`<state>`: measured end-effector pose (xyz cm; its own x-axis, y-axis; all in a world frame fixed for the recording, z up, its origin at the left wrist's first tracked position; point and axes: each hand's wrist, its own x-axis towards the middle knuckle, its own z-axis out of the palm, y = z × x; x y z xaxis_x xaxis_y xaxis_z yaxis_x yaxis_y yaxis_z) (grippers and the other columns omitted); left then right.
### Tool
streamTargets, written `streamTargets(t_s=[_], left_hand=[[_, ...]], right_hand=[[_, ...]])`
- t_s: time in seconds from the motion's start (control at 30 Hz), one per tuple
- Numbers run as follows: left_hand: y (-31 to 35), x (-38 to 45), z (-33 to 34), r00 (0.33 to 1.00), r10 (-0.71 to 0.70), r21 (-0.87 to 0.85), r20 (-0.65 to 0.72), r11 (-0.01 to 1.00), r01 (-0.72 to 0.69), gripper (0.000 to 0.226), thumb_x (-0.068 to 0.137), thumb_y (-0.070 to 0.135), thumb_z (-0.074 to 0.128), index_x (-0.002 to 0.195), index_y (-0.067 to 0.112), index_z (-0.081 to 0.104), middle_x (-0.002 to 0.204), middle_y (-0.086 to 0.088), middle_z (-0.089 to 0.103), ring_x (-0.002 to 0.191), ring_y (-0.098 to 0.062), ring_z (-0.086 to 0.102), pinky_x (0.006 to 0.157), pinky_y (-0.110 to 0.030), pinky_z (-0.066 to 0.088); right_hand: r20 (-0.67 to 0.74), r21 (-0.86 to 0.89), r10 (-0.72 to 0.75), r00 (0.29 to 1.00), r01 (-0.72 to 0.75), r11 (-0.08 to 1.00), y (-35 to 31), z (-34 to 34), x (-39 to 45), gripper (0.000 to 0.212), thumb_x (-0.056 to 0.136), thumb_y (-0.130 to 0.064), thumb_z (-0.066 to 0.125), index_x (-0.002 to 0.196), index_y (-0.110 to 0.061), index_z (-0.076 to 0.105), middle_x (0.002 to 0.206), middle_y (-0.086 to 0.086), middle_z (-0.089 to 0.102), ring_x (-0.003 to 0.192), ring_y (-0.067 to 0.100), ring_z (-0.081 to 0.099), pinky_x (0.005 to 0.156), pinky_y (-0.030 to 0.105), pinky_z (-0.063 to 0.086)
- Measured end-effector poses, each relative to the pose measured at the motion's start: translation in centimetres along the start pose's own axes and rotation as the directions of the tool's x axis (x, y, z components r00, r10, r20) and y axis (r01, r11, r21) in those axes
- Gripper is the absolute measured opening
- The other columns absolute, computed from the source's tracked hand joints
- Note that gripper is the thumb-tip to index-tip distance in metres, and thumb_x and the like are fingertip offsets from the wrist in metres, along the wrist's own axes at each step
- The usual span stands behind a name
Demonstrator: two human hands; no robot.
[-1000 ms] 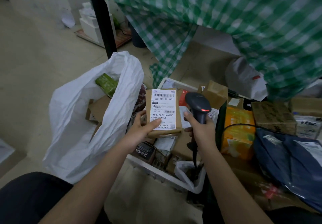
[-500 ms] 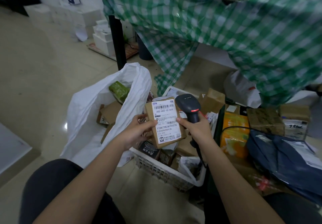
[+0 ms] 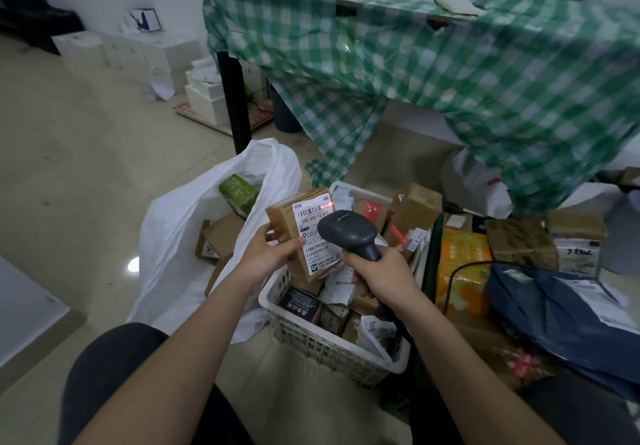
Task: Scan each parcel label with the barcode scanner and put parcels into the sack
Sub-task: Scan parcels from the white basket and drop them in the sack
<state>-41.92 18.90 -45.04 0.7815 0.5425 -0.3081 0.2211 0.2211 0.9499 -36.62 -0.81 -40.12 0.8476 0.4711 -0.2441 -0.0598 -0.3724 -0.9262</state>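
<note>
Parcel gripped in left hand above crammed white basket; right hand clasps scanner; open sack holds boxes.

sack mouth open, basket crowded

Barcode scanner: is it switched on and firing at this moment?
On. The barcode scanner, gripped by the right hand, throws a red glow onto the parcel's label, by the top barcode.
</note>
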Motion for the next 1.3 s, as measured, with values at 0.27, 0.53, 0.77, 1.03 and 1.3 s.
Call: streamTargets(t_s=[0.27, 0.53, 0.77, 1.03, 1.3], left_hand=[[-0.2, 0.2, -0.3, 1.000, 0.019, 0.022, 0.010, 1.000, -0.020, 0.072, 0.078, 0.017, 0.078, 0.139, 0.015, 0.041, 0.128, -0.002, 0.051, 0.096, -0.007, 0.059, 0.071, -0.021, 0.053], [-0.4, 0.5, -1.5, 0.999, 0.051, 0.033, -0.013, 0.998, -0.050, 0.056, 0.080, 0.020, 0.076, 0.128, 0.022, 0.046, 0.117, 0.005, 0.054, 0.091, -0.001, 0.058, 0.068, -0.019, 0.049], [-0.3, 1.7, -6.4, 0.967, 0.102, 0.034, -0.234, 0.995, -0.096, 0.055, 0.080, 0.026, 0.076, 0.129, 0.019, 0.052, 0.119, 0.003, 0.062, 0.105, -0.014, 0.060, 0.089, -0.030, 0.049], [-1.4, 5.5, -15.9, 0.791, 0.244, 0.349, -0.561, 0.936, -0.042, 0.077, 0.071, 0.041, 0.079, 0.134, 0.025, 0.038, 0.134, -0.001, 0.048, 0.115, -0.022, 0.056, 0.094, -0.048, 0.052], [-3.3, 14.1, -19.0, 0.888, 0.208, 0.774, -0.410, 0.594, 0.219, 0.073, 0.071, 0.060, 0.070, 0.125, 0.019, 0.044, 0.121, -0.009, 0.052, 0.107, -0.029, 0.053, 0.086, -0.045, 0.051]], right_hand=[[0.003, 0.019, 0.015, 1.000, -0.015, 1.000, 0.1, 0.0, 0.1, 0.030, 0.086, -0.029, 0.070, 0.065, -0.010, 0.061, 0.056, 0.007, 0.058, 0.049, 0.021, 0.051, 0.055, 0.034, 0.043], [0.006, 0.077, -0.006, 1.000, 0.006, 0.997, -0.2, 0.9, 1.3, 0.027, 0.085, -0.025, 0.072, 0.084, 0.001, 0.065, 0.058, 0.010, 0.059, 0.042, 0.017, 0.048, 0.047, 0.028, 0.039], [-0.093, 0.108, -0.039, 0.995, 0.049, 0.993, -1.4, 4.7, 4.8, 0.018, 0.085, -0.021, 0.072, 0.078, -0.006, 0.063, 0.056, 0.006, 0.061, 0.039, 0.013, 0.049, 0.045, 0.023, 0.041], [-0.080, 0.054, -0.026, 0.996, 0.030, 0.998, -1.0, 10.2, 11.4, 0.022, 0.084, -0.020, 0.072, 0.067, -0.010, 0.060, 0.057, 0.006, 0.060, 0.047, 0.016, 0.048, 0.054, 0.030, 0.040], [-0.078, -0.085, -0.011, 0.997, 0.004, 0.996, 0.3, 14.4, 17.8, 0.026, 0.081, -0.027, 0.074, 0.068, -0.009, 0.062, 0.042, -0.006, 0.054, 0.044, 0.011, 0.048, 0.056, 0.030, 0.039]])
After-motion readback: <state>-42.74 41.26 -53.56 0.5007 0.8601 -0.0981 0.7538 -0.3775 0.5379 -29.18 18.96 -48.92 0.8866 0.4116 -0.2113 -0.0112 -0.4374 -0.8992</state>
